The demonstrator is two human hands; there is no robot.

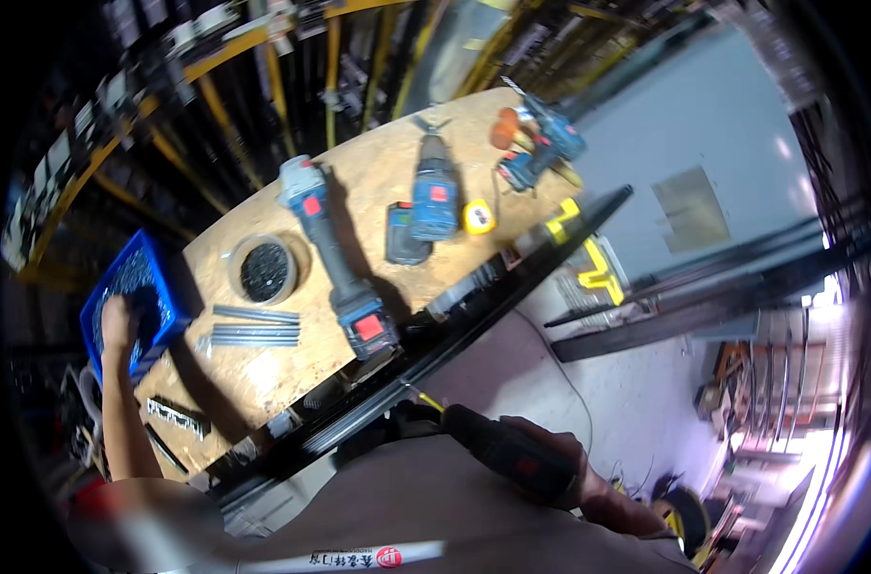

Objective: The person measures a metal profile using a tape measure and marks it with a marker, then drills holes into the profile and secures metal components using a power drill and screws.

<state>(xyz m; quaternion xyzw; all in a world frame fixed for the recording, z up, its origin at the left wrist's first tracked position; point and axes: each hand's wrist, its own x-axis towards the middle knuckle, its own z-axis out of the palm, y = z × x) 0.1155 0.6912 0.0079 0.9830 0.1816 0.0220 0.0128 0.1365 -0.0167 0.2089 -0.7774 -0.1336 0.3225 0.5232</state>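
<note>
My left hand (pixel 117 322) reaches into a blue plastic bin (pixel 158 268) of small dark screws at the left end of the wooden workbench (pixel 263 373); whether its fingers grip anything is hidden. My right hand (pixel 560 469) is closed on a dark cordless screwdriver (pixel 507 450) with a yellow-tipped bit, held low near my body, just below the black metal rail (pixel 474 316) that runs along the bench's front edge.
On the bench lie a blue angle grinder (pixel 335 249), a blue drill (pixel 433 187), a battery pack (pixel 402 234), a yellow tape measure (pixel 478 217), another blue drill (pixel 540 143), a round tub of screws (pixel 265 270) and metal rods (pixel 253 327). Yellow racks stand behind.
</note>
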